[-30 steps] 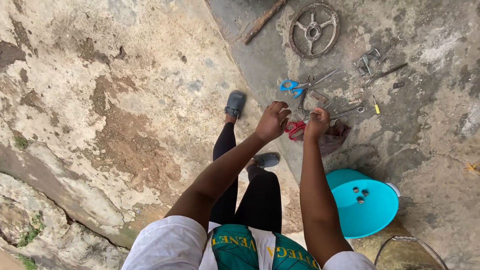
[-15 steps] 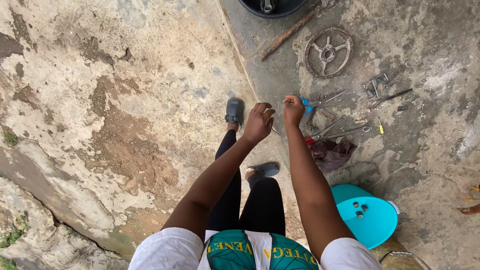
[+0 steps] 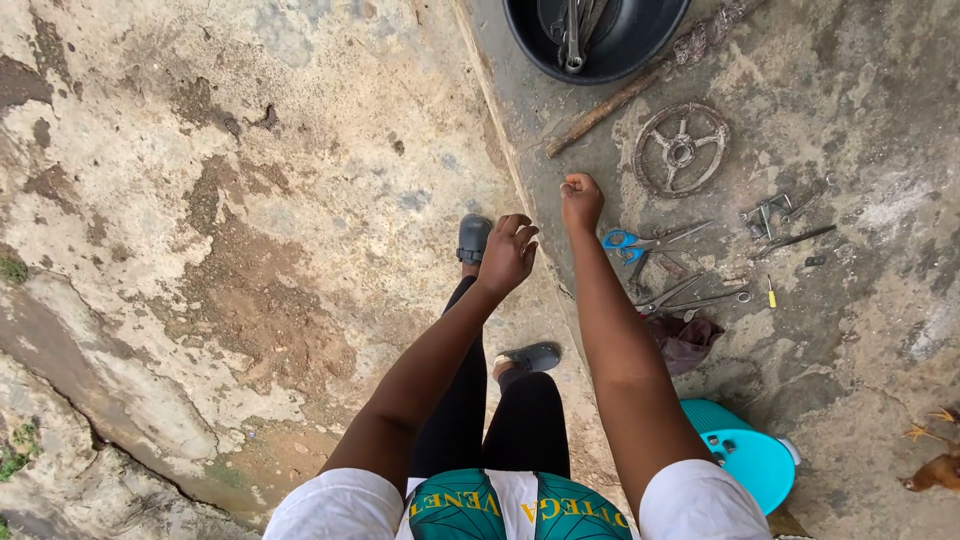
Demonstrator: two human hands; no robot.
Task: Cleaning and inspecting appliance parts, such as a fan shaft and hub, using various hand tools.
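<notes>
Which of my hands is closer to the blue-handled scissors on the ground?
Right. Your right hand, closed in a fist, is just left of the blue-handled scissors. Your left hand is farther left, over the grey sandal.

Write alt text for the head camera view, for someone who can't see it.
Seen from above, a standing person stretches both arms forward, left hand loosely open, right hand in a fist, neither holding anything. On the concrete to the right lie blue-handled scissors, pliers, a rusty metal wheel and a black basin.
</notes>
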